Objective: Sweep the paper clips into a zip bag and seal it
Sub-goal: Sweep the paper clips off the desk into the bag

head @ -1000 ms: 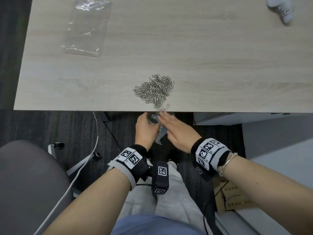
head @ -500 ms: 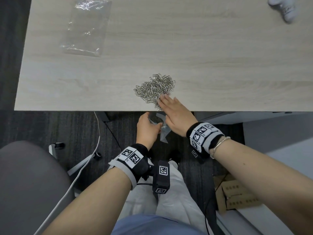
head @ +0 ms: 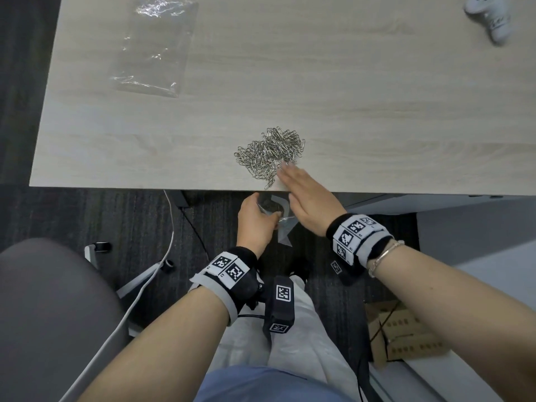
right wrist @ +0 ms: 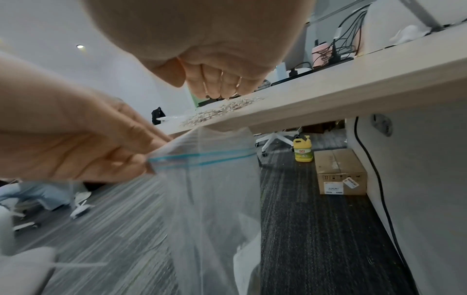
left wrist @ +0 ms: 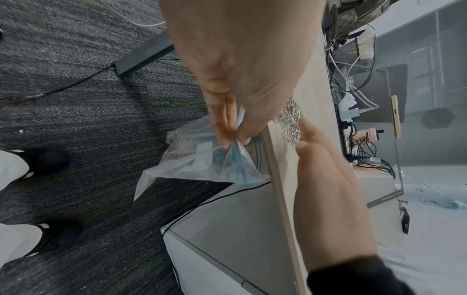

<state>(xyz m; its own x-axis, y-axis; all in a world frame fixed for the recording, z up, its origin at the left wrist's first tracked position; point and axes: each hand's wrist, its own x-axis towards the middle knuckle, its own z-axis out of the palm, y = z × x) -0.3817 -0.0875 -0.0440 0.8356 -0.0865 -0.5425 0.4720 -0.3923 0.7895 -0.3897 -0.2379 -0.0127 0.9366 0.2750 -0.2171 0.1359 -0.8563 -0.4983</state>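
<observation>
Vs 1 s ago, the right hand (head: 307, 195) had come up from the bag mouth onto the table (head: 377, 111), fingers (head: 285, 172) now straight & flat at the near-right edge of the paper clips (head: 269, 153); the pile looked about the same, the spare bag (head: 153, 44) far left hadn't moved. L to R: the left hand (head: 255, 224) stayed just below the table edge, thumb & fingertips (left wrist: 225, 137) pinching the zip bag (left wrist: 199, 159) at its blue zip strip. The bag hung w/ its long axis roughly vertical, mouth up against the table edge, bottom toward the floor, some clips already inside near the bottom. The clips lay in a heap w/ the long axis running from near-left to far-right, close to the near edge, right above the bag. A white controller (head: 290, 13) sat far right.
</observation>
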